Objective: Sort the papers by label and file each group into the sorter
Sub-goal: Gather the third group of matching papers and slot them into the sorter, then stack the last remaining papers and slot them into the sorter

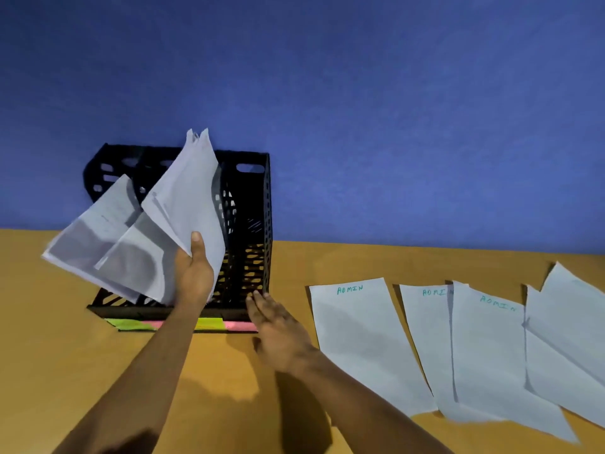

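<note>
Left hand [193, 273] gripping a sheaf [183, 204] over the black sorter [248, 224] (second batch [98, 237] leaning in its left slot). Right hand [278, 332] released, fingers straight, beside sorter's front corner. ADMIN sheets [360, 339] flat on bench [229, 388], right.

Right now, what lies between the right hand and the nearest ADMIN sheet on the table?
Nothing: in the head view, only bare tabletop separates the right hand from the leftmost ADMIN sheet.
</note>
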`<state>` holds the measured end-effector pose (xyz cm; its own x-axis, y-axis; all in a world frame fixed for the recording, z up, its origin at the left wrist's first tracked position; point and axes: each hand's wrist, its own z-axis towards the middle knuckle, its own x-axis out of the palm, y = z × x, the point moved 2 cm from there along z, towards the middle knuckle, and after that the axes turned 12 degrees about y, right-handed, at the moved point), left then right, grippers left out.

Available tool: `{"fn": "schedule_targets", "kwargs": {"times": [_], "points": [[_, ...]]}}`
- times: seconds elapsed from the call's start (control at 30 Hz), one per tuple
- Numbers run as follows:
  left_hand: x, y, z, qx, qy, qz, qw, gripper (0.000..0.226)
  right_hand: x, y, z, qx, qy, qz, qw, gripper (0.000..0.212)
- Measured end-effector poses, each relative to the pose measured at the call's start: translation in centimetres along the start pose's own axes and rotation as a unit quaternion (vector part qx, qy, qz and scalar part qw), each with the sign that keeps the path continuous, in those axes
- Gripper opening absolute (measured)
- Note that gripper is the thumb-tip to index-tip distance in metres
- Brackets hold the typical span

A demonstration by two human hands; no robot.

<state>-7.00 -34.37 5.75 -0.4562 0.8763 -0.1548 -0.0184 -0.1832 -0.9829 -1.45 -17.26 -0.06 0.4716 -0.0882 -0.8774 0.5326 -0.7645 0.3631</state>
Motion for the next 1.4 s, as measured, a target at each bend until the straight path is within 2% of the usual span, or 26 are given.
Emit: {"fn": "schedule_targets", "kwargs": {"times": [0.13, 0.33, 0.4, 0.53, 0.63, 0.7, 0.8, 0.87, 0.97, 1.07, 1.13, 1.2, 1.27, 1.4], "points": [[0.5, 1.8, -0.8, 0.010, 0.037, 0.003, 0.999, 0.046, 0.1, -0.1, 0.1, 0.002, -0.002, -0.002, 1.000, 0.071], [0.9, 4.9, -0.7, -0.050, 0.055, 0.028, 0.997, 0.043, 0.3, -0.3, 0.1, -0.006, -0.004, 0.004, 1.000, 0.072], [0.9, 4.7, -1.2, -0.058, 0.031, 0.037, 0.997, 0.044, 0.4, -0.5, 0.1, -0.007, -0.006, 0.001, 1.000, 0.075], [0.5, 2.8, -3.5, -0.044, -0.084, 0.019, 0.995, 0.073, 0.6, -0.7, 0.1, -0.007, 0.000, -0.009, 1.000, 0.082], [1.0, 1.1, -6.6, 0.029, -0.136, 0.114, 0.984, 0.086, 1.2, -1.2, -0.4, -0.009, -0.005, -0.008, 1.000, 0.092], [1.8, 0.0, -8.5, 0.096, -0.135, 0.203, 0.965, 0.086, 1.7, -1.9, -1.3, -0.021, -0.024, 0.017, 0.999, 0.092], [3.8, -0.9, -10.7, 0.190, -0.089, 0.270, 0.940, 0.071, 2.8, -3.6, -3.3, -0.019, -0.062, 0.063, 0.996, 0.089], [5.4, -0.4, -12.2, 0.220, -0.017, 0.272, 0.937, 0.057, 3.7, -5.3, -5.0, 0.019, -0.077, 0.080, 0.994, 0.087], [7.9, 1.3, -14.5, 0.153, 0.130, 0.221, 0.954, 0.043, 5.0, -8.6, -8.4, 0.116, -0.117, 0.112, 0.980, 0.073], [10.5, 3.6, -16.8, 0.035, 0.248, 0.222, 0.942, 0.043, 5.6, -12.1, -12.5, 0.212, -0.176, 0.130, 0.953, 0.053], [12.0, 4.8, -18.1, -0.070, 0.293, 0.205, 0.931, 0.047, 6.0, -14.4, -15.4, 0.284, -0.220, 0.158, 0.920, 0.043], [13.1, 5.6, -19.2, -0.173, 0.315, 0.171, 0.917, 0.047, 6.5, -16.4, -18.0, 0.357, -0.238, 0.176, 0.886, 0.040], [13.9, 6.0, -20.2, -0.254, 0.326, 0.128, 0.902, 0.038, 7.1, -18.0, -20.0, 0.408, -0.228, 0.173, 0.867, 0.041], [15.0, 6.3, -21.8, -0.338, 0.269, 0.080, 0.898, 0.035, 8.8, -19.6, -21.7, 0.416, -0.139, 0.170, 0.883, 0.049]]}}
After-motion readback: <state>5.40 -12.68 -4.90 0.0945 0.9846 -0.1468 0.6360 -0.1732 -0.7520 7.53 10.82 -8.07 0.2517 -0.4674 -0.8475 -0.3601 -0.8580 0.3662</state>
